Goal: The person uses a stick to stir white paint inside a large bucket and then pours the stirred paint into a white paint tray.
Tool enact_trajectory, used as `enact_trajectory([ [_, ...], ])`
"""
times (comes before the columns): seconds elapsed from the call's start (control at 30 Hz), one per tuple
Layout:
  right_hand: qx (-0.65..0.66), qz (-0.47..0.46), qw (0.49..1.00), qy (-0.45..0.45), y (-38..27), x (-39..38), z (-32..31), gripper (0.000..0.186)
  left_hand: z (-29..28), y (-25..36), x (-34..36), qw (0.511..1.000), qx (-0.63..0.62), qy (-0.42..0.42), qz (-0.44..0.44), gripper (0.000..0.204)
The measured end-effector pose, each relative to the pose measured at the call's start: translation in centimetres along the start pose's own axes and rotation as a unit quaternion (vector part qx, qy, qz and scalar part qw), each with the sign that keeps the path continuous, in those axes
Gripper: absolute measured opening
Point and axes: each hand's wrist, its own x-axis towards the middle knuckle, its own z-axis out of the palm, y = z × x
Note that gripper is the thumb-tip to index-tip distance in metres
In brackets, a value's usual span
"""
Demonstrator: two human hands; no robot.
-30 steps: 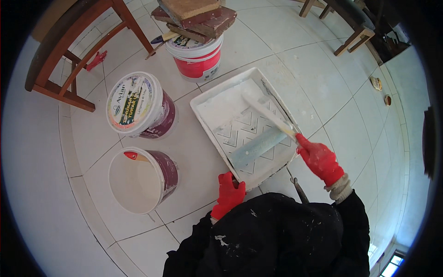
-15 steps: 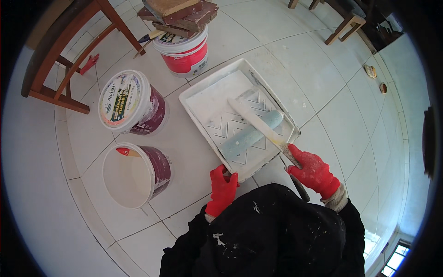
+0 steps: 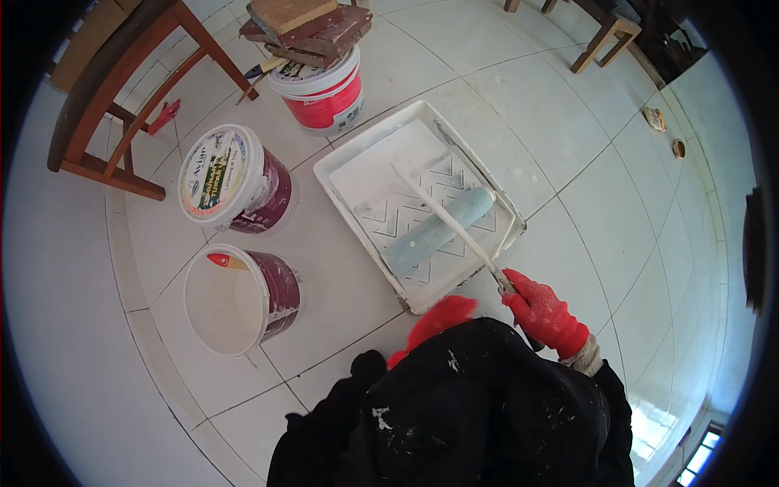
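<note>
A white paint tray [image 3: 345,213] lies on the floor before me, with white paint in its far end and a pale blue paint roller [image 3: 430,235] across its ridged part. My right hand [image 3: 548,312], in a red glove, is closed round a long, flat, paint-coated stick [image 3: 446,215]. Seen nearly edge-on, this stick slants over the roller towards the wet paint. Part of a dark handle shows beneath the same hand. My left hand [image 3: 438,325], also red-gloved, is a blur beside the tray's near corner, partly behind my dark clothing; its fingers are smeared.
Left of the tray stand an open bucket [image 3: 280,296] with a red-tipped brush handle inside and a lidded bucket [image 3: 272,195]. Behind them, another bucket [image 3: 329,105] carries stacked wooden blocks [image 3: 324,36]. A wooden chair [image 3: 138,101] and a red glove [image 3: 165,116] are at far left.
My left hand has left the tray's near corner and moved right, towards my right hand. The stick has turned from its broad face to its edge.
</note>
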Motion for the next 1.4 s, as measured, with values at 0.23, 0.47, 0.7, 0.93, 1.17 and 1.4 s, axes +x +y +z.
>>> enact_trajectory([
  [0.23,0.116,0.047,0.991,-0.036,-0.1,0.0,-1.6,0.042,3.3,-0.3,1.4,0.958,-0.244,-0.010,-0.151,0.038],
  [0.47,0.177,0.052,0.981,-0.061,0.4,0.4,-1.6,0.041,4.9,-0.3,3.1,0.937,-0.295,-0.005,-0.187,0.038],
  [0.7,0.259,0.041,0.963,-0.055,0.9,0.5,-0.9,0.039,5.2,-0.2,3.8,0.929,-0.309,0.007,-0.203,0.039],
  [0.93,0.295,0.039,0.952,-0.064,1.7,0.4,-0.2,0.040,4.6,-1.2,4.2,0.931,-0.281,0.029,-0.232,0.039],
  [1.17,0.167,0.028,0.986,0.002,0.6,0.2,0.4,0.043,5.7,-9.3,4.2,0.926,-0.286,0.035,-0.243,0.036],
  [1.4,0.147,0.025,0.989,0.003,-0.9,1.6,1.1,0.046,6.5,-14.4,5.6,0.937,-0.322,0.016,-0.134,0.034],
])
